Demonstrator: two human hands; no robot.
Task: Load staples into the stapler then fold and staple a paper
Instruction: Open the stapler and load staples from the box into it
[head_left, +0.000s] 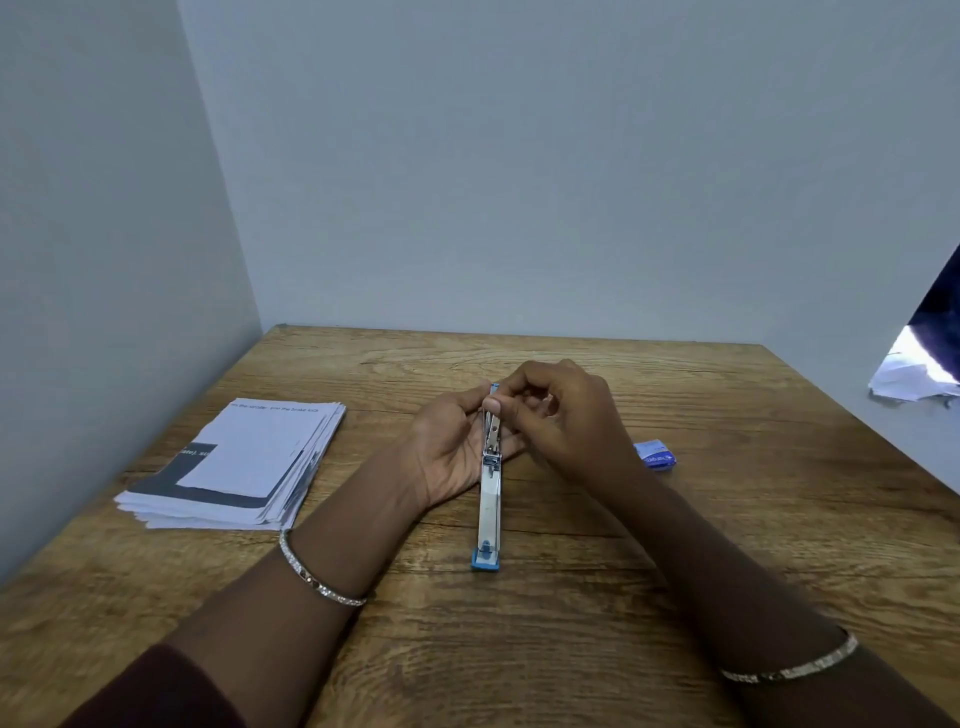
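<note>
Head view: the right hand (561, 415) has its fingers curled, with the fingertips pinching at the far part of the stapler (490, 499). Whether a strip of staples sits between them is too small to tell. The left hand (449, 452) lies palm up beneath that same part, its fingers under the metal and its thumb against the side by the blue tip, holding it steady.

From the grip, the stapler runs straight back toward the person, swung fully open into one long line. It shows bare silver metal along its length and has a blue plastic end resting on the wooden table (519, 649).

Right of the grip, near the right wrist, lies a small blue staple box (655, 455). Well to the left sits a stack of printed sheets (244, 467), its edges slightly fanned.
</note>
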